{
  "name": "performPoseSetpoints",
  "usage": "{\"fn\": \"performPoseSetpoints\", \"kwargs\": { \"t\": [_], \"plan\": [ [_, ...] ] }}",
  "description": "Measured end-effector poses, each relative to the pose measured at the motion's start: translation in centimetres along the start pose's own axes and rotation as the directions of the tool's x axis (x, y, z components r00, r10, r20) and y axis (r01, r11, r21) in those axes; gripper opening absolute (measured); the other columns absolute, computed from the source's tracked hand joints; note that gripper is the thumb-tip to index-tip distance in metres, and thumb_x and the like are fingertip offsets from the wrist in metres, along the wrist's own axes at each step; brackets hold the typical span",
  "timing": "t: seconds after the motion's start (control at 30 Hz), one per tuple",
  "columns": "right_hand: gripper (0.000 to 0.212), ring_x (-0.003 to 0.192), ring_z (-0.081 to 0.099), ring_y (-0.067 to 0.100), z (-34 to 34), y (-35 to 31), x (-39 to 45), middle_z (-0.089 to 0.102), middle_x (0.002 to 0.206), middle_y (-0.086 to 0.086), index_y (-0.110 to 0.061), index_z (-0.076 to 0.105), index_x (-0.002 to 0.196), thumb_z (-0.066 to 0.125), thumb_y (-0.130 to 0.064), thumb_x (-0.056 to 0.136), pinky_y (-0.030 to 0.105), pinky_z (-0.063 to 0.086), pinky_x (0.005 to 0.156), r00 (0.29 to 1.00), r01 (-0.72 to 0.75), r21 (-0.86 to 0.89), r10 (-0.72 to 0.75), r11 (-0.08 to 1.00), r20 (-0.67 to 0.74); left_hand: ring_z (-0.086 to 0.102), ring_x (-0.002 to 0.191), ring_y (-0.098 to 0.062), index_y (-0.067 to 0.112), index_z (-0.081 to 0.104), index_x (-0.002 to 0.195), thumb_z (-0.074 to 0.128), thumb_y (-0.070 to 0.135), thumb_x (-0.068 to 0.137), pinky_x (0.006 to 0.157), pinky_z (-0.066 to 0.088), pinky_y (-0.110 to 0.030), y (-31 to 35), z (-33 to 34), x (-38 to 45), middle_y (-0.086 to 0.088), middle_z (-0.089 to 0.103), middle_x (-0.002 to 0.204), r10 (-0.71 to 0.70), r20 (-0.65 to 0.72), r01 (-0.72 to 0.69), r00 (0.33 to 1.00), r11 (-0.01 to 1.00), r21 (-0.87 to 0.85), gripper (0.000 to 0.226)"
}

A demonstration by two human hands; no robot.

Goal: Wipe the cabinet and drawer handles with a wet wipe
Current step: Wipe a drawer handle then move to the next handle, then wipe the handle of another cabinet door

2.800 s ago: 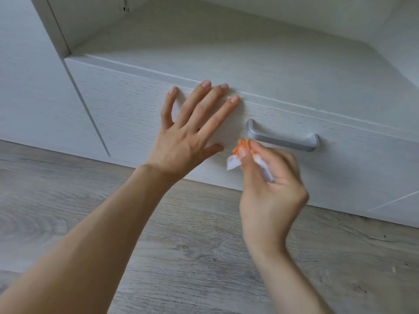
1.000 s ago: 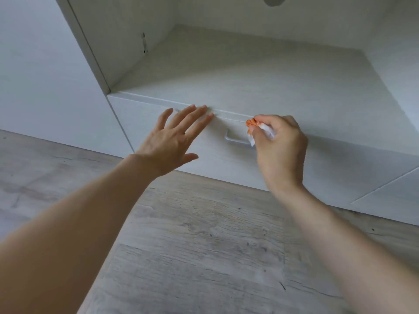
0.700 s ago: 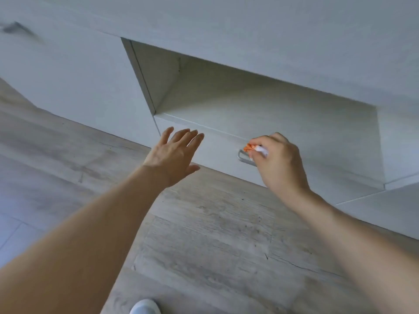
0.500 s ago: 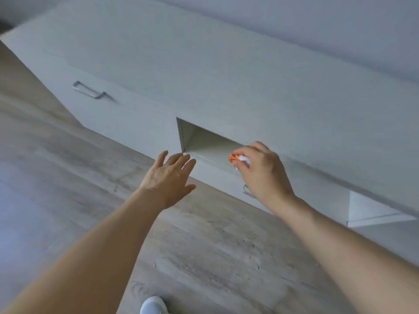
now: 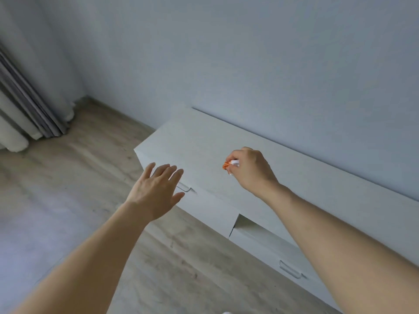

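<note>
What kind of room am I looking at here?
Probably a living room or bedroom in a home: a low white cabinet with drawer handles stands against a plain wall, on wood-look flooring, with floor-length curtains in the corner.

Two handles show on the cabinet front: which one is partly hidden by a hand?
The upper handle, beside the left hand, whose fingers cover one end. The lower handle, under the open shelf, shows in full.

Two bare forearms with no sleeves, left hand (image 5: 156,191) and right hand (image 5: 249,169) ungloved, short plain fingernails
</note>
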State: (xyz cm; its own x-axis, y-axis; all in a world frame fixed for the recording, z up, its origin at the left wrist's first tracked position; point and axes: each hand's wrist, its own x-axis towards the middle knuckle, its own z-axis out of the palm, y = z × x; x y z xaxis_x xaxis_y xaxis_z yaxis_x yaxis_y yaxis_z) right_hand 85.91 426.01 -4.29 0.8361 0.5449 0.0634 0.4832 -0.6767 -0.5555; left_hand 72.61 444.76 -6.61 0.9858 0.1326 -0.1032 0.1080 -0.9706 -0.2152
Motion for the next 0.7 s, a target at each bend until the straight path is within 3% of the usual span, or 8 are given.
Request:
{"fn": "performPoseSetpoints", "kwargs": {
  "t": [0.2, 0.37, 0.53, 0.7],
  "plan": [
    [0.016, 0.093, 0.06, 0.022, -0.3, -4.4, 5.8, 0.059, 0.101, 0.006, -0.012, 0.069, 0.097, 0.058, -0.011, 0.086, 0.032, 0.051, 0.078, 0.999, 0.012, 0.048, -0.01, 0.999, -0.047, 0.009, 0.145, -0.014, 0.022, 0.008, 0.151, 0.025, 0.055, 0.098, 0.117, 0.001, -0.037, -4.9, -1.9, 2.1, 0.004, 0.015, 0.157, -0.008, -0.012, 0.009, 1.0, 1.0, 0.016, 0.064],
    [0.014, 0.093, 0.061, 0.023, 0.5, -5.7, 12.1, 0.06, 0.101, 0.006, -0.012, 0.069, 0.096, 0.059, -0.011, 0.086, 0.035, 0.051, 0.08, 0.999, -0.023, 0.052, 0.024, 0.998, -0.022, 0.007, 0.145, -0.015, 0.021, 0.007, 0.151, 0.026, 0.053, 0.099, 0.117, -0.001, -0.038, -8.7, -2.1, 7.6, 0.003, 0.013, 0.157, 0.019, 0.036, -0.019, 0.999, 1.0, 0.0, 0.064],
    [0.012, 0.091, 0.062, 0.023, 1.9, -7.2, 17.3, 0.061, 0.101, 0.006, -0.013, 0.069, 0.094, 0.059, -0.013, 0.087, 0.036, 0.052, 0.08, 0.998, -0.058, 0.013, 0.058, 0.998, 0.0, 0.009, 0.144, -0.015, 0.021, 0.01, 0.151, 0.028, 0.052, 0.099, 0.116, 0.0, -0.038, -13.2, -2.4, 13.0, 0.003, 0.015, 0.157, 0.03, -0.05, -0.032, 0.998, 0.999, -0.035, 0.063],
    [0.012, 0.087, 0.062, 0.025, 4.4, -9.4, 20.8, 0.06, 0.101, 0.007, -0.013, 0.07, 0.094, 0.06, -0.012, 0.086, 0.037, 0.052, 0.079, 0.993, -0.118, 0.008, 0.118, 0.993, 0.013, 0.011, 0.144, -0.016, 0.019, 0.011, 0.15, 0.027, 0.052, 0.099, 0.116, 0.0, -0.039, -18.1, -1.0, 15.6, 0.001, 0.017, 0.156, 0.099, -0.001, -0.099, 0.995, 0.995, 0.007, 0.063]
  ]
}}
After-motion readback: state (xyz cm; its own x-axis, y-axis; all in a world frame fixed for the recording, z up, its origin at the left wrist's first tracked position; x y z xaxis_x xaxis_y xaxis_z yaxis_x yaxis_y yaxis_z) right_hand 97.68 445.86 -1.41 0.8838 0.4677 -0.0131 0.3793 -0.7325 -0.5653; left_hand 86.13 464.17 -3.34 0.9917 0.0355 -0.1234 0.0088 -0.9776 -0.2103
